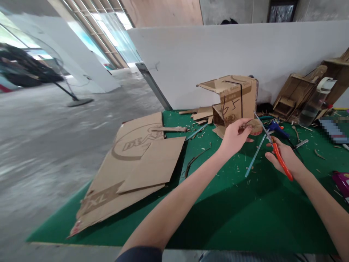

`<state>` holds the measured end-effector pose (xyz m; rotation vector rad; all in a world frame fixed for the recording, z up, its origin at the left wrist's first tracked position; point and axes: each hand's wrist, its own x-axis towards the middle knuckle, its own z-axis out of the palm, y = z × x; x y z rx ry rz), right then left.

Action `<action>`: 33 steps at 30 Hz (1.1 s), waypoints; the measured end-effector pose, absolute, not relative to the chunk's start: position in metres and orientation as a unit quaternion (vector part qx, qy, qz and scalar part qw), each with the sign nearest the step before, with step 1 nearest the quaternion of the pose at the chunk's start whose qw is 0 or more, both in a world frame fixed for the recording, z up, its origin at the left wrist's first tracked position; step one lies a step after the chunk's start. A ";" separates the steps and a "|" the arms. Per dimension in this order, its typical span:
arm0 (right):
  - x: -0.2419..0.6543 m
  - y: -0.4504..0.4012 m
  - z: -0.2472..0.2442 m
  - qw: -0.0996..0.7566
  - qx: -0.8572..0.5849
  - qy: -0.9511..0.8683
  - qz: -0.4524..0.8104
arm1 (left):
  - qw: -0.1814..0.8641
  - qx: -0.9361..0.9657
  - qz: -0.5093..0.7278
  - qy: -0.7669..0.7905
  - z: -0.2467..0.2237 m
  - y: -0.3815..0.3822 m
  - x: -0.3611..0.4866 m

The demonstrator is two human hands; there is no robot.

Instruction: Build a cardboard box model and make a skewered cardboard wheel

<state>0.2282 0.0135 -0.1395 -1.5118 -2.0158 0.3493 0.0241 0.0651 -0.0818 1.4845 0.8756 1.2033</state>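
Note:
Between the thumb and fingers of my left hand (236, 134) is a small rounded piece of cardboard (254, 126). My right hand (283, 156) grips a pair of scissors (278, 154) with orange-red handles. The scissor blades are apart and point up at the cardboard's right edge; whether they touch it I cannot tell. Under the hands, a pale blue translucent glue stick (255, 156) lies on the green table. Just behind my left hand stands a cut cardboard box (236, 96) with black marker lines. A blue glue gun (278, 128) rests beyond my right hand.
Large flat cardboard sheets (131, 153) cover the table's left side. Scraps and a dark twig (195, 160) lie near the middle. A water bottle (315, 103), cardboard structures (294, 92) and a phone (334, 129) occupy the right. A white partition (174, 65) borders the green table (231, 218).

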 end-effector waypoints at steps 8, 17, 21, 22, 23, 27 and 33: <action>0.227 0.015 -0.139 0.293 -0.577 -0.751 0.134 | 0.502 0.603 0.504 0.361 -0.086 0.067 0.025; 0.230 0.018 -0.145 0.287 -0.588 -0.746 0.126 | 0.505 0.603 0.502 0.359 -0.086 0.066 0.025; 0.228 0.017 -0.144 0.288 -0.590 -0.748 0.101 | 0.498 0.604 0.501 0.369 -0.086 0.065 0.026; 0.227 0.016 -0.143 0.290 -0.589 -0.749 0.093 | 0.497 0.604 0.501 0.370 -0.086 0.064 0.026; 0.227 0.016 -0.142 0.291 -0.589 -0.749 0.086 | 0.497 0.604 0.501 0.369 -0.086 0.064 0.026; 0.226 0.016 -0.140 0.272 -0.602 -0.748 0.063 | 0.503 0.603 0.498 0.368 -0.087 0.063 0.026; 0.225 0.016 -0.139 0.253 -0.611 -0.751 0.012 | 0.515 0.597 0.495 0.367 -0.088 0.067 0.024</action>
